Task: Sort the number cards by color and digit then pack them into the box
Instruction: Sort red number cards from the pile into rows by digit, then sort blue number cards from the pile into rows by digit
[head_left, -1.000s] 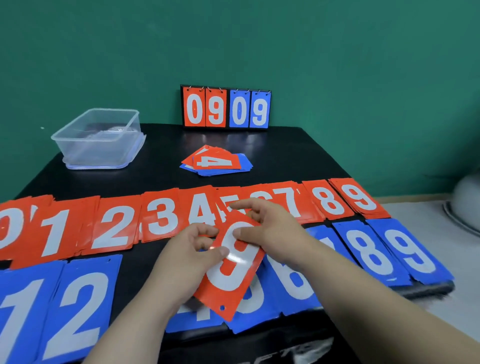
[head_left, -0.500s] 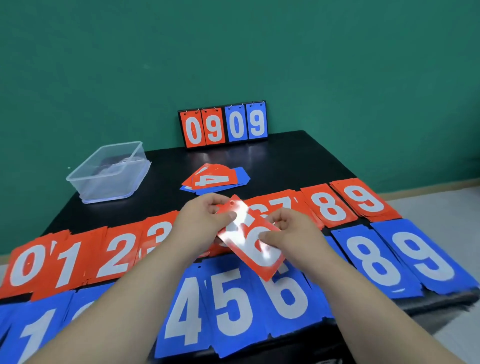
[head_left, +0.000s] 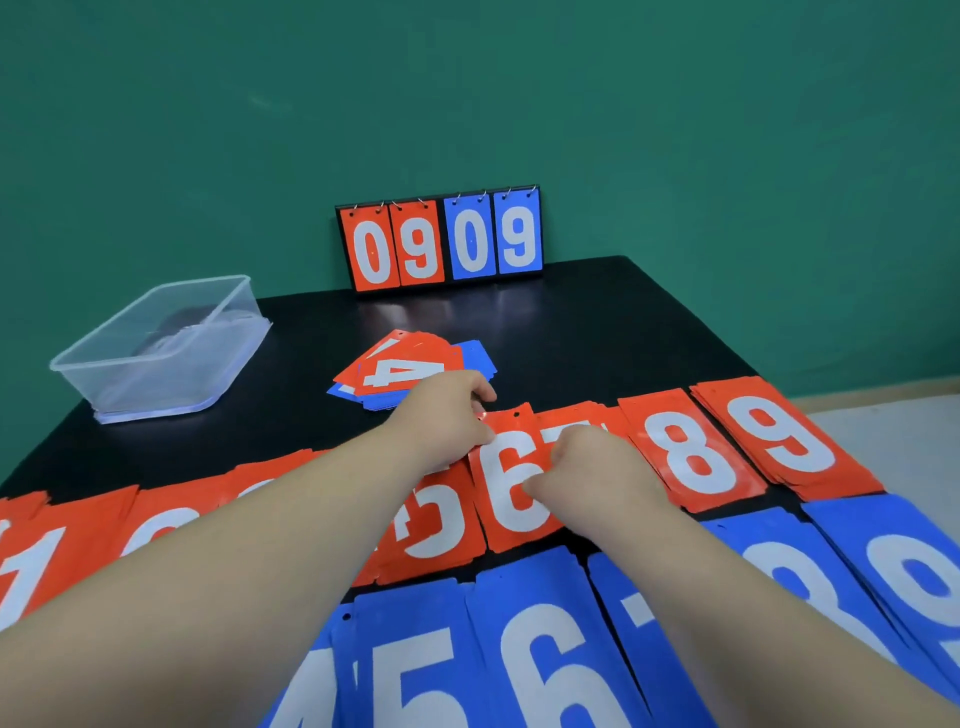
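From the head view we judge the red 6 (head_left: 511, 483) a thin, light, glossy card, stiff yet slippery when flat, best pinched at an edge or corner. It lies in the red row between the 5 (head_left: 436, 525) and the 7 (head_left: 569, 418), well apart from the box (head_left: 161, 382). Our left hand (head_left: 441, 421) reaches forward, thumb and curled fingers pinching its top-left corner, while our right hand (head_left: 592, 467) rests curled against its right edge; we cannot tell whether it grips.

Red cards (head_left: 696, 457) were laid in a row by digit, a red 6 (head_left: 511, 488) topmost on its stack; blue cards (head_left: 545, 649) were rowed nearer, the clear box (head_left: 156, 384) behind
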